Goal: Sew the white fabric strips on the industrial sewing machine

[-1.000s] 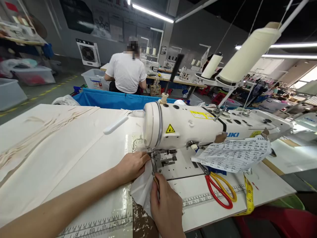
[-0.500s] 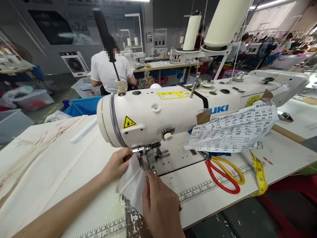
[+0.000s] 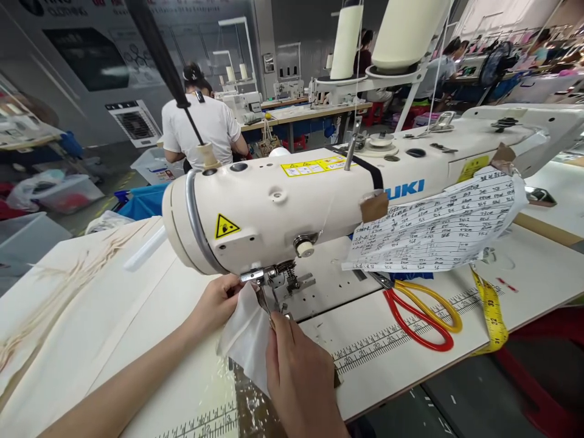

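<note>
Both hands work under the sewing machine (image 3: 283,207) head: left hand (image 3: 218,301) pinches white fabric (image 3: 246,340), right hand (image 3: 298,380) grips a small tool at the needle, no seam visible yet

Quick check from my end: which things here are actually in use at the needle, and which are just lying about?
In use:
left hand on the white fabric piece
right hand pinching a small tool at the presser foot
sewing machine

Lying about:
scissors
yellow tape measure
printed sheet
thread cones
</note>
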A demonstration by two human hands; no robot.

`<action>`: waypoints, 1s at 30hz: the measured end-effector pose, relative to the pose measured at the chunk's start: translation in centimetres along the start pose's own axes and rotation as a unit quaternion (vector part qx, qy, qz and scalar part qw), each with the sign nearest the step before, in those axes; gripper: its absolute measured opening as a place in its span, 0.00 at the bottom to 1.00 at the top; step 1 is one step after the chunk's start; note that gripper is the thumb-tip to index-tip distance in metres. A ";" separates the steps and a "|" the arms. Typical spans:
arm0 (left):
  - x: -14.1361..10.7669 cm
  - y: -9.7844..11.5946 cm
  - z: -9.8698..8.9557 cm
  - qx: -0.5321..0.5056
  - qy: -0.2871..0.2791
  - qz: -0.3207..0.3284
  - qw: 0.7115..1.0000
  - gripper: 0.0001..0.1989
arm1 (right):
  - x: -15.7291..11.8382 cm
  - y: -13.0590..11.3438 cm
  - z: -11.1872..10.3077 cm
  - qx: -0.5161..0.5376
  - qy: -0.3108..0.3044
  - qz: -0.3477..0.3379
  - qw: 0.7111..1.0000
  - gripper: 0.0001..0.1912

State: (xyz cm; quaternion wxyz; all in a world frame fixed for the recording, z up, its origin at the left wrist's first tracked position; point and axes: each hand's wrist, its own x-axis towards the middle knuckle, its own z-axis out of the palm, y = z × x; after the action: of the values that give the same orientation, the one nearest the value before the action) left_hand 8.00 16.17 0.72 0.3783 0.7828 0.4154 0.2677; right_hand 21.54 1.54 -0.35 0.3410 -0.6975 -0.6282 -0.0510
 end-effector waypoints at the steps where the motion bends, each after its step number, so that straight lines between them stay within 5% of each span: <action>1: 0.0 0.0 0.0 -0.001 -0.001 0.001 1.000 0.19 | 0.0 0.0 0.0 -0.001 -0.001 -0.001 1.000 0.15; 22: 0.1 -0.1 -0.2 0.076 0.005 0.059 0.995 0.18 | 0.0 0.0 0.1 -0.001 0.004 -0.007 1.000 0.14; 30: 0.1 0.3 -0.4 0.066 -0.013 0.066 0.996 0.18 | -0.6 -0.2 1.0 -0.001 -0.018 0.041 0.999 0.15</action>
State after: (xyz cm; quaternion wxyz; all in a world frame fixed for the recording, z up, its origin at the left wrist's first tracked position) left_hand 7.86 16.28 1.17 0.3121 0.8353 0.3746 0.2539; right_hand 20.86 1.57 -1.31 0.3311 -0.7235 -0.6052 -0.0250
